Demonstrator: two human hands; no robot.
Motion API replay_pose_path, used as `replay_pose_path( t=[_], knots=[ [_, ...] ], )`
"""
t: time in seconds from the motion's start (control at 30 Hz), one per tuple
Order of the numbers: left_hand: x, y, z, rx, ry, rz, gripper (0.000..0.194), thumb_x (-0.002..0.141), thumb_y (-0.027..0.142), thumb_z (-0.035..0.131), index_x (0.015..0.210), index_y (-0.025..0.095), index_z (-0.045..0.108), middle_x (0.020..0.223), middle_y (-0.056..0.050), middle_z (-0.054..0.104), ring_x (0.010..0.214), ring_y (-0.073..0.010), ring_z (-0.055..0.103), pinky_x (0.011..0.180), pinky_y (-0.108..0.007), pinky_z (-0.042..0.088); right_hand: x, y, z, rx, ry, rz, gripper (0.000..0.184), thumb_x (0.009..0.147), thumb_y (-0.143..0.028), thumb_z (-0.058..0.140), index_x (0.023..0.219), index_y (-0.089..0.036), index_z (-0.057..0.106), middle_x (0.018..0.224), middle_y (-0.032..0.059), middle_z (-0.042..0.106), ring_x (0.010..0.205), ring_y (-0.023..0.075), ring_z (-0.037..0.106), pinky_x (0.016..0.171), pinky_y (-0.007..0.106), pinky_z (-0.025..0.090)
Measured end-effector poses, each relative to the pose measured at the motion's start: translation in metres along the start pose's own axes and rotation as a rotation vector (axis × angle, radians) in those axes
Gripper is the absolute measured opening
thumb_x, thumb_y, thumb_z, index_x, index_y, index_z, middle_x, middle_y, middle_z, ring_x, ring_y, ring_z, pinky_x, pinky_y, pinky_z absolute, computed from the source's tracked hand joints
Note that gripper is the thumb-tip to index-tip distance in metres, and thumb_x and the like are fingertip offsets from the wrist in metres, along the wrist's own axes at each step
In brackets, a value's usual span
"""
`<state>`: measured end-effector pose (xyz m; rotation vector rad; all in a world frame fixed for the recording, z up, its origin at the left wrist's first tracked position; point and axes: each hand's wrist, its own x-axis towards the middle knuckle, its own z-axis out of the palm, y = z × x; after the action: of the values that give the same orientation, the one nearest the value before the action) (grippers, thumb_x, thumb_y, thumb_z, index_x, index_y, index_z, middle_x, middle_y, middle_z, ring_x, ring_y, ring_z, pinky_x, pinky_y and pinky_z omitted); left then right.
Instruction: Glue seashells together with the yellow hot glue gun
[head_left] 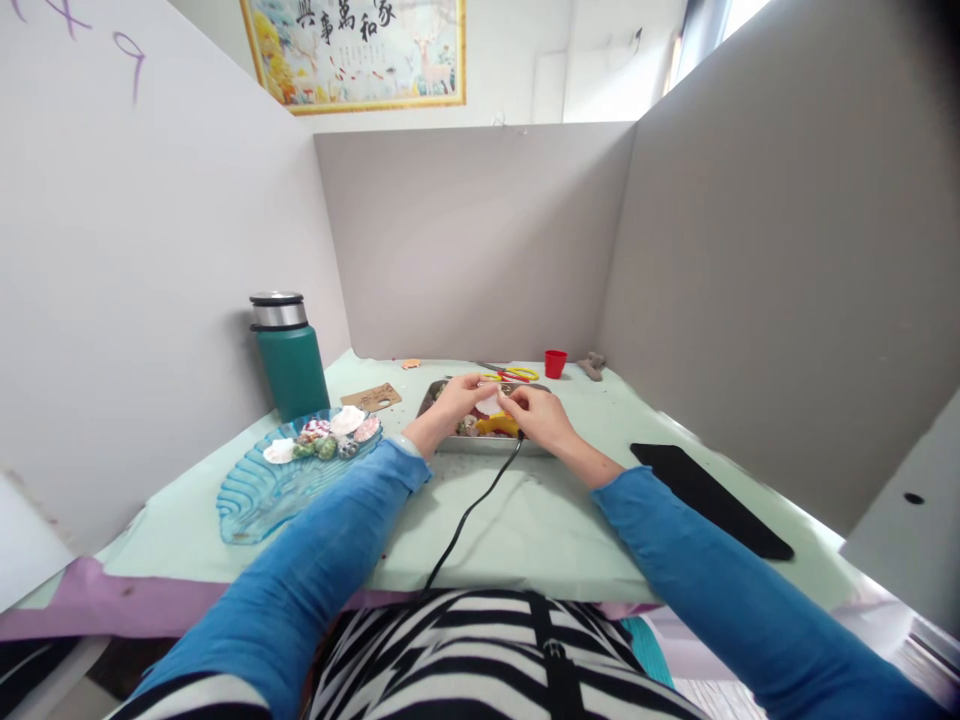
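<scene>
Over a metal tray [480, 446] at the middle of the table, my left hand [459, 402] and my right hand [537, 414] meet, fingertips almost together. Both are closed in a pinch around a small white piece [489, 405], whose kind is too small to make out. Below them, the tray holds a yellow curved piece [498, 426] and several small shell-like or stone-like bits, partly hidden by my hands. A black cord [472, 508] runs from the tray's front to the table edge.
To the left are a blue glass shell-shaped plate [251, 497] with several shells and stones, a green bottle [291, 368] and a brown card [373, 397]. Yellow-and-red-handled pliers [517, 375] and a red cup [555, 364] lie behind. A black slab [709, 500] is right; grey panels [480, 240] enclose the table.
</scene>
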<state>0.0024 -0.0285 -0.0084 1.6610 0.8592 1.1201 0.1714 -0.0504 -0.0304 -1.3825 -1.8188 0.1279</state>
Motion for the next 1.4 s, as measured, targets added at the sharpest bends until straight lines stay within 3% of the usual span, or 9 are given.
replay_pose_path(
  t=[0.17,0.47,0.57,0.73,1.07,1.4],
  knots=[
    [0.0027,-0.0044,-0.0003,-0.003,-0.059,-0.031,0.036,0.067,0.044,0.075,0.082,0.013,0.063,0.076,-0.002,0.061,0.07,-0.0122,0.057,0.06,-0.024,0.048,0.0004,-0.0003,-0.0003,-0.026,0.017,-0.013,0.032,0.085,-0.044,0.051,0.068,-0.021,0.065,0.065,0.0011,0.066,0.061,0.0153,0.055,0.057,0.026,0.034],
    [0.0015,-0.0006,0.0008,0.047,0.005,-0.042,0.034,0.066,0.042,0.077,0.073,0.012,0.061,0.063,0.001,0.057,0.059,-0.0097,0.053,0.056,-0.023,0.044,0.0001,-0.0027,-0.002,-0.031,-0.021,-0.014,0.03,0.085,-0.043,0.051,0.07,-0.022,0.065,0.068,0.0017,0.067,0.065,0.016,0.057,0.059,0.026,0.035],
    [0.0031,-0.0029,0.0002,0.033,-0.005,-0.051,0.036,0.066,0.043,0.077,0.077,0.012,0.063,0.067,-0.001,0.059,0.062,-0.0106,0.055,0.058,-0.024,0.046,0.0003,-0.0033,-0.0028,-0.019,-0.026,-0.002,0.031,0.085,-0.043,0.05,0.069,-0.021,0.065,0.067,0.0017,0.067,0.066,0.0163,0.057,0.059,0.026,0.036],
    [0.0024,-0.0035,0.0014,-0.018,-0.069,-0.027,0.043,0.062,0.039,0.081,0.091,0.012,0.065,0.089,-0.006,0.065,0.071,-0.0115,0.058,0.059,-0.023,0.049,0.0035,-0.0007,-0.002,0.044,0.011,0.034,0.033,0.085,-0.043,0.049,0.065,-0.02,0.062,0.065,0.0014,0.065,0.062,0.0157,0.055,0.057,0.026,0.034],
    [0.0068,-0.007,0.0003,-0.066,0.154,-0.015,0.022,0.07,0.028,0.075,0.081,0.013,0.062,0.078,-0.004,0.062,0.067,-0.0114,0.058,0.054,-0.022,0.049,0.0054,0.0037,0.0004,0.066,0.024,0.039,0.033,0.083,-0.046,0.05,0.066,-0.02,0.062,0.065,0.002,0.065,0.062,0.0162,0.054,0.058,0.027,0.034],
    [0.0052,-0.004,0.0007,-0.076,0.153,-0.002,0.022,0.072,0.029,0.074,0.08,0.012,0.063,0.074,-0.003,0.062,0.065,-0.0108,0.058,0.055,-0.022,0.05,0.005,0.0014,-0.0012,0.081,0.029,0.044,0.033,0.083,-0.045,0.05,0.064,-0.02,0.061,0.066,0.0022,0.065,0.063,0.016,0.054,0.058,0.027,0.034]
  ],
)
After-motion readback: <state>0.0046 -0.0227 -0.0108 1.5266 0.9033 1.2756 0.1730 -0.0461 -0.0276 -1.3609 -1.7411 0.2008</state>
